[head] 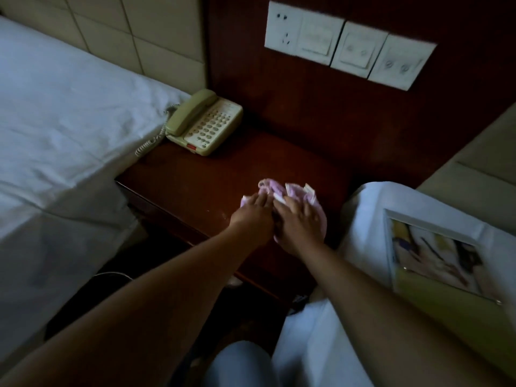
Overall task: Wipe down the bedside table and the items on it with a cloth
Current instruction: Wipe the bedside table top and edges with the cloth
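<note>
Two hands are resting side by side on a crumpled pink cloth (293,196), which is lying on the near right part of the dark wooden bedside table (195,177). The left hand (252,216) is pressing the cloth's left edge with its fingers laid fairly straight and close together; the right hand (300,223) is lying over the cloth's right half, fingers flat and slightly spread. Beyond the cloth, at the table's far left corner, a beige telephone (205,124) is sitting with its handset in the cradle and its coiled cord trailing off the table's left edge; any writing on its keypad is too blurred to read. Above the table a row of white wall switches and sockets (349,46) is showing on the panel, their markings unreadable. White bedding (55,121) is lying left of the table, and a framed picture (435,252) to its right
</note>
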Tool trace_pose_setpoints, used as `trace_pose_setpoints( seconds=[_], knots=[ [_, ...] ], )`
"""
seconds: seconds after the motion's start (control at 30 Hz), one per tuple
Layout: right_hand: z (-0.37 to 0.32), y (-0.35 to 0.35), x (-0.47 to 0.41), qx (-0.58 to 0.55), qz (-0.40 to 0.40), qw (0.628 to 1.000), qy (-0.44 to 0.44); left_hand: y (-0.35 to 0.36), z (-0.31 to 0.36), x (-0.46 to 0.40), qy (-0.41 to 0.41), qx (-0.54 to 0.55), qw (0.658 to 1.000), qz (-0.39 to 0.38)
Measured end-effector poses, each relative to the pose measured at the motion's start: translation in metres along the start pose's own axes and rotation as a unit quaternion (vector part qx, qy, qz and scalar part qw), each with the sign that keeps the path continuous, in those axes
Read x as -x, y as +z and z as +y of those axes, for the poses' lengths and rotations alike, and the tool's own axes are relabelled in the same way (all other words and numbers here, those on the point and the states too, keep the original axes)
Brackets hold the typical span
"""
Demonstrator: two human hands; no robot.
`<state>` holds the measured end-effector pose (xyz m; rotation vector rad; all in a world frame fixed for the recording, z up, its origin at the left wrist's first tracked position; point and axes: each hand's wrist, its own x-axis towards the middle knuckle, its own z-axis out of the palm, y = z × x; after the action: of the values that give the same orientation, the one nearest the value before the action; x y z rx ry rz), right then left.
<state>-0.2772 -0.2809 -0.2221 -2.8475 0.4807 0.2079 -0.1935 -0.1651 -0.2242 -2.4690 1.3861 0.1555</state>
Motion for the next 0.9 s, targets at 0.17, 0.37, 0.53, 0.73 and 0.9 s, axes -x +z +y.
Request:
trace_pose_setpoints(
  seconds=[0.17, 0.37, 0.53, 0.73, 0.9],
  knots=[
    [0.001, 0.029, 0.078, 0.031, -0.016, 0.999, -0.001, 0.001, 0.055, 0.075, -0.027, 0.074, 0.996, -0.047],
    [0.010, 0.056, 0.118, 0.121, -0.072, 0.989, -0.039, -0.008, 0.091, 0.123, -0.030, 0.062, 0.996, -0.050],
    [0.004, 0.043, 0.120, 0.134, -0.056, 0.988, -0.051, -0.003, 0.085, 0.112, -0.030, 0.059, 0.997, -0.037],
    [0.001, 0.027, 0.054, 0.116, -0.005, 0.993, -0.015, 0.005, 0.041, 0.044, -0.006, 0.031, 0.999, -0.015],
    [-0.014, 0.013, -0.030, 0.086, 0.009, 0.996, -0.010, 0.012, -0.023, -0.026, -0.019, 0.036, 0.999, 0.017]
  ],
)
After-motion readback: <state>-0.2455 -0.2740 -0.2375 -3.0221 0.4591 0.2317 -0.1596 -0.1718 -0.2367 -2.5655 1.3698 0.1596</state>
